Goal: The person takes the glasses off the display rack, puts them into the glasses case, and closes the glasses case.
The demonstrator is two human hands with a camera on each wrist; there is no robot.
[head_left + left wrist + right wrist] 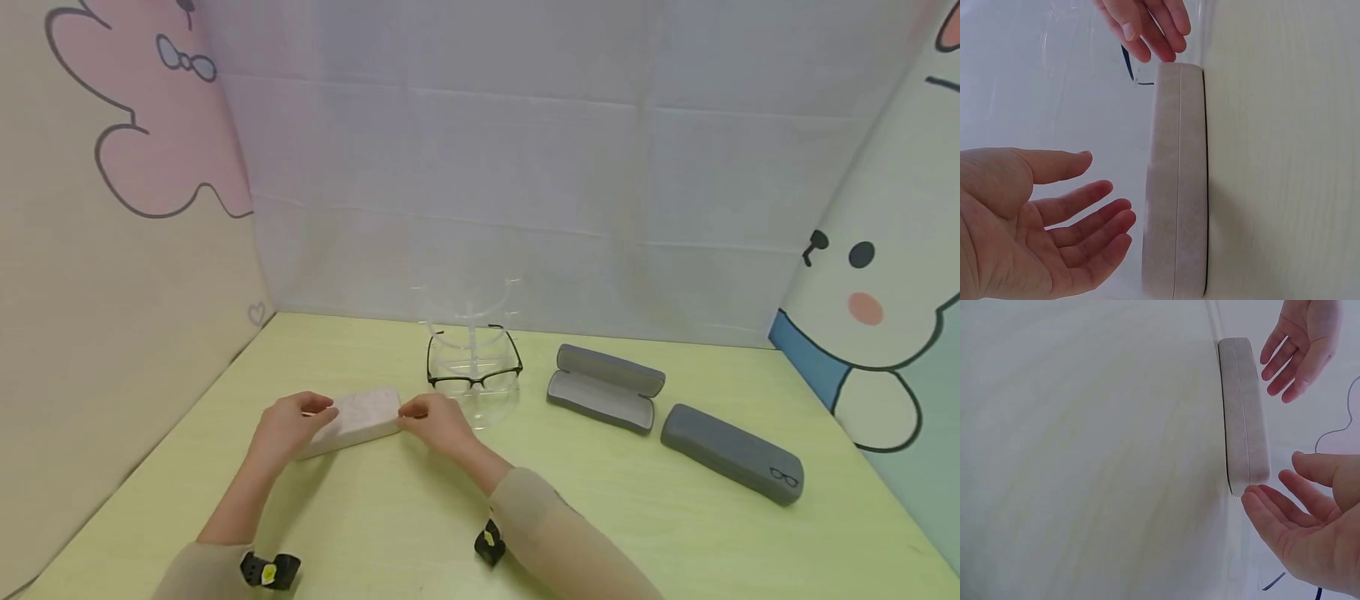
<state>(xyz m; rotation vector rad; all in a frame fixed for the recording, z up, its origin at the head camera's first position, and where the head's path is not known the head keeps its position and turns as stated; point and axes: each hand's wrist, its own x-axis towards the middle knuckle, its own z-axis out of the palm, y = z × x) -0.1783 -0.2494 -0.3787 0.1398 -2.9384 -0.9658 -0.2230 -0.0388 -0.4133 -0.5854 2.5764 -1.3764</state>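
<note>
A pale pinkish glasses case (363, 414), its lid closed, lies on the table at the left. Thin seam runs along its side in the left wrist view. My left hand (288, 429) hovers over the case's left end, fingers loosely bent and apart from it in the left wrist view (1054, 225). At the other end, my right hand (438, 423) has its fingertips right at the case's corner, thumb spread away from the fingers in the right wrist view. Neither hand grips anything.
A clear display stand (472, 337) holds black-framed glasses (474, 382) behind my right hand. To the right are an opened grey glasses case (600, 402) and a closed dark grey one (731, 454). A white curtain (525, 167) hangs behind the yellowish table (420, 533).
</note>
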